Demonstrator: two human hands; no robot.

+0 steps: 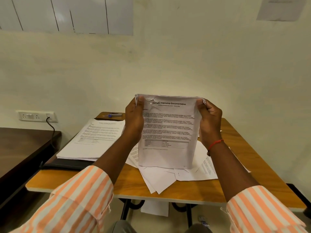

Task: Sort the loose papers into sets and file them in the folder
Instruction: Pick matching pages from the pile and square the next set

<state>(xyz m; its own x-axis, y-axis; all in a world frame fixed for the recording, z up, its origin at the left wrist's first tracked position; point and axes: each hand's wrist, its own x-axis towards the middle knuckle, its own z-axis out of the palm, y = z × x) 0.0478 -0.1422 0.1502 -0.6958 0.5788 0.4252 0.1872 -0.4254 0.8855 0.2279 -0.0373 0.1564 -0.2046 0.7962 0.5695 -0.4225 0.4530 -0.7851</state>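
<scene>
Both hands hold one set of papers (168, 132) upright above the middle of the counter (235, 187), front page headed "Sample Internship Documentation". The left hand (134, 118) grips the top left corner, thumb on the front and fingers curled behind. The right hand (209, 121) pinches the top right corner the same way. The set's bottom edge is down at the loose sheets (159, 179); I cannot tell whether it touches them.

To the left, a squared stack of printed pages (96, 137) lies on a flat black folder (67, 163), so some sorting looks done. Several loose sheets are fanned out under the held set, and one sheet (154, 208) lies on the floor beneath the counter. A stapler (115, 114) sits at the far edge. Nothing appears filed inside the folder yet, so the task seems about midway.
</scene>
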